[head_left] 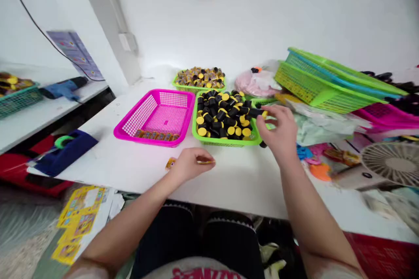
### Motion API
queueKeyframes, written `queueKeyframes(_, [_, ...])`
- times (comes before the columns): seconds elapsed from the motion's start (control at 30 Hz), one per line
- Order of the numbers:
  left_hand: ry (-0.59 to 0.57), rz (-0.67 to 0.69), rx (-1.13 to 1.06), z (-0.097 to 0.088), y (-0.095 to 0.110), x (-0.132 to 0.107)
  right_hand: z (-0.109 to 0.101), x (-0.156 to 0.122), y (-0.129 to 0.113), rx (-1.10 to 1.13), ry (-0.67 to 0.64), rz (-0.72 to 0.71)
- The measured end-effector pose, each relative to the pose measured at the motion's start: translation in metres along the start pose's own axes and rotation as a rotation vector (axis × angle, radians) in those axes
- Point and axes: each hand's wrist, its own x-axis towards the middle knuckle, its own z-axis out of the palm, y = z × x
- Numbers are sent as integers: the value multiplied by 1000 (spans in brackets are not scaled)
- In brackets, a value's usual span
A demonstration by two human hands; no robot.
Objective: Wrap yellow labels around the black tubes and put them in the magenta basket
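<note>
My right hand (280, 128) pinches a small black cylinder with a yellow end (255, 112) at the right side of a green basket (225, 142). Black cylinders with yellow ends (225, 113) are heaped in that basket. Over the table's front part, the fingers of my left hand (193, 165) are closed on a thin yellow piece (205, 162), seen edge-on. Just left of that hand lies a small piece with a yellow printed label (170, 163). Inside the pink basket (153, 141), a row of similar labelled pieces (157, 135) lies along the near side.
Behind stands another green basket (183, 87) full of labelled pieces. Stacked green and blue baskets (327, 83) lean at right, near a fan (393, 163). A blue tape dispenser (65, 152) sits at the left edge. Yellow printed sheets (81, 222) lie below the table.
</note>
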Motion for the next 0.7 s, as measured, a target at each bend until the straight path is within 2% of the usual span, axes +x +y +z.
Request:
queueKeyframes(0.13, [-184,-58,-134,24,-3,46,19,-32,18,473,-211,226])
queueKeyframes(0.27, [-266,31,-117,42,-25,54,21,-60,22,741,-461,280])
queueKeyframes(0.33, [-306,105,-81,46,-35,49,19,-68,21,788,-568,306])
queueKeyframes(0.43, [-364,188,-85,46,-43,42,15,-71,20,821,-654,387])
queueKeyframes(0.57, [-369,221,-141,40,-41,41,12,-69,19,823,-712,422])
queueKeyframes(0.7, [-339,256,-109,36,-35,41,10,-67,13,758,-716,432])
